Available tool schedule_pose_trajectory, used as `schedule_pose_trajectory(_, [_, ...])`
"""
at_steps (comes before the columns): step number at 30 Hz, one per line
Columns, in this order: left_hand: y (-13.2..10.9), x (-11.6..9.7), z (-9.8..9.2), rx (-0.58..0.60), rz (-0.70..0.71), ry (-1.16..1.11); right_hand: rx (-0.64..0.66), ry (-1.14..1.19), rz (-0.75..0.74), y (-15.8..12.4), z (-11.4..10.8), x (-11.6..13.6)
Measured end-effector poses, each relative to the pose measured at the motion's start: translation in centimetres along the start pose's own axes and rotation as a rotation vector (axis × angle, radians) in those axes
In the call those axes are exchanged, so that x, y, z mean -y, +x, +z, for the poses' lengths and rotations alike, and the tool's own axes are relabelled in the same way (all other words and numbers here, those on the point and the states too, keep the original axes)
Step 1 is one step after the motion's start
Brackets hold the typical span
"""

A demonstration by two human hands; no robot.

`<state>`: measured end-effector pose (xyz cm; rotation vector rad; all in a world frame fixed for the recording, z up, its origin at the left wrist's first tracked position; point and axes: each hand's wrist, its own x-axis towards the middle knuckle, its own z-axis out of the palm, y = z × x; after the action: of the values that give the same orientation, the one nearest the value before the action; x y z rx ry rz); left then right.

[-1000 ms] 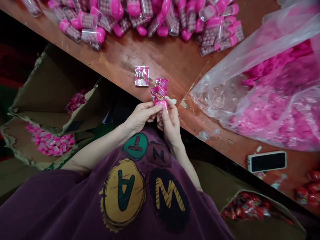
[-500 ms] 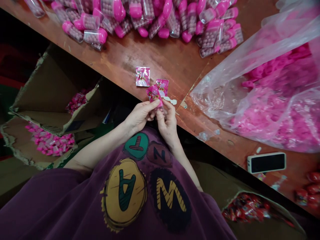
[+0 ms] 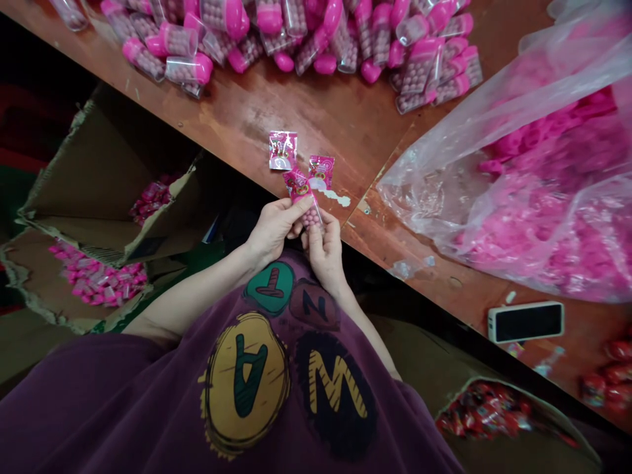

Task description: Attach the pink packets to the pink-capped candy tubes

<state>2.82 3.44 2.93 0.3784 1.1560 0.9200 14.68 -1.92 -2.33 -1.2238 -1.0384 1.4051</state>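
Tube (image 3: 311, 217), bead-filled, pinched in right hand (image 3: 324, 248); printed packet (image 3: 297, 185), pinched in left hand (image 3: 273, 227); slackened pinch might drop either.

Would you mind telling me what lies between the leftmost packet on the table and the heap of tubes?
The head view shows bare tabletop between the packet and the tubes.

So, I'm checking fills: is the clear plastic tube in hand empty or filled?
At least partly filled: round pink beads show through the tube; fingers hide some.
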Motion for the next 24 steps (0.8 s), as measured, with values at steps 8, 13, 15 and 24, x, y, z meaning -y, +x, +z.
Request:
schedule_pose_trajectory(8, [0.1,-0.3,-0.3,-0.030,-0.040,-0.008,-0.047,-0.530,-0.209,0.1,-1.1,-0.6])
schedule_pose_trajectory(13, [0.3,0.1,-0.4,0.012,-0.045,-0.028,-0.062,-0.379,-0.205,0.1,-0.9,-0.3])
schedule_pose_trajectory(15, [0.4,0.5,-0.6,0.034,-0.041,-0.036,-0.038,-0.138,-0.088,0.0,-0.4,0.1])
schedule_pose_trajectory(24, [0.0,0.6,-1.3,0.193,-0.089,0.092,-0.003,0.244,0.157,0.3,-0.1,1.3])
